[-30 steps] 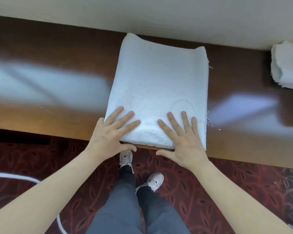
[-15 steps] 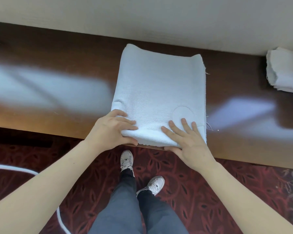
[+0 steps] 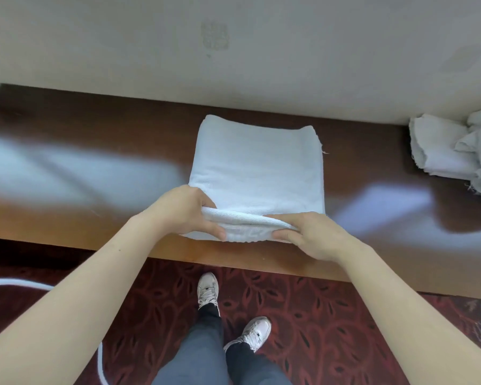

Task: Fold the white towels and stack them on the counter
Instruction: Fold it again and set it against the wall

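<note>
Head view. I logged the folded white towel [image 3: 257,168] lying on the wooden counter [image 3: 95,140] straight ahead, long axis running away from the wearer toward the wall [image 3: 289,56]. Left hand [image 3: 184,215] and right hand [image 3: 314,234] each pinched its near edge, raised off the wood, equally close. I judged the next fold would go forward, toward the wall. Loose towel pile [image 3: 450,151] sat far right.

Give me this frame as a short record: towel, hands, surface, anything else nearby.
towel: folded white terry towel, lying on the counter, near edge lifted
left: left hand grips the near edge, left end
right: right hand grips the near edge, right end
surface: glossy brown wooden counter
other: heap of crumpled white towels at far right
floor: red patterned carpet
</note>
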`<action>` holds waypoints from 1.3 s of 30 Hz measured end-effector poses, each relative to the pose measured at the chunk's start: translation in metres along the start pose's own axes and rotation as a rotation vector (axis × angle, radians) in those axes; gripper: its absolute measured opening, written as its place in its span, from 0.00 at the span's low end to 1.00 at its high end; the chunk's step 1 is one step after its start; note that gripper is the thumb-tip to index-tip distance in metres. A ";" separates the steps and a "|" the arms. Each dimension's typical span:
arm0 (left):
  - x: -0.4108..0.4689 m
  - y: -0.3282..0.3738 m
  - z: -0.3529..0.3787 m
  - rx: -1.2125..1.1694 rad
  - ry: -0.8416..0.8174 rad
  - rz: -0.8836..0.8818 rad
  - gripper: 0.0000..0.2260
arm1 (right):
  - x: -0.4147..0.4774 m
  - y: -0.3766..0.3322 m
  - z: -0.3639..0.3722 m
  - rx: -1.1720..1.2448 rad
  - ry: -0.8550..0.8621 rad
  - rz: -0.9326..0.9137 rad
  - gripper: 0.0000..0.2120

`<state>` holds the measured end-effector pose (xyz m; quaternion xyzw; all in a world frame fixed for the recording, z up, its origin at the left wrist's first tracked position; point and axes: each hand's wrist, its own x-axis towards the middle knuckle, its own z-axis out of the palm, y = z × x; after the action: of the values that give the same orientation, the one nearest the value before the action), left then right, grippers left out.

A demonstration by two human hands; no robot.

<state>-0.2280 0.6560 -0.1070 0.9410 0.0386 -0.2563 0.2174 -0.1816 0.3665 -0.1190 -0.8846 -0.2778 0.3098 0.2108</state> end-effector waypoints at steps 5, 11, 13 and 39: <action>0.018 0.009 -0.039 -0.091 -0.101 -0.058 0.27 | 0.015 -0.007 -0.039 0.027 -0.076 0.047 0.15; 0.063 0.004 -0.076 -0.240 -0.264 -0.037 0.22 | 0.052 -0.009 -0.080 0.001 -0.083 0.069 0.10; 0.079 0.002 -0.087 -0.263 -0.290 -0.038 0.22 | 0.067 -0.009 -0.090 0.005 -0.082 0.097 0.13; 0.225 -0.003 -0.174 -0.597 -0.051 -0.059 0.29 | 0.201 0.036 -0.157 0.026 -0.136 0.235 0.21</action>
<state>0.0472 0.7245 -0.0859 0.8274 0.1340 -0.2632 0.4777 0.0673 0.4323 -0.1125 -0.8853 -0.1817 0.3949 0.1650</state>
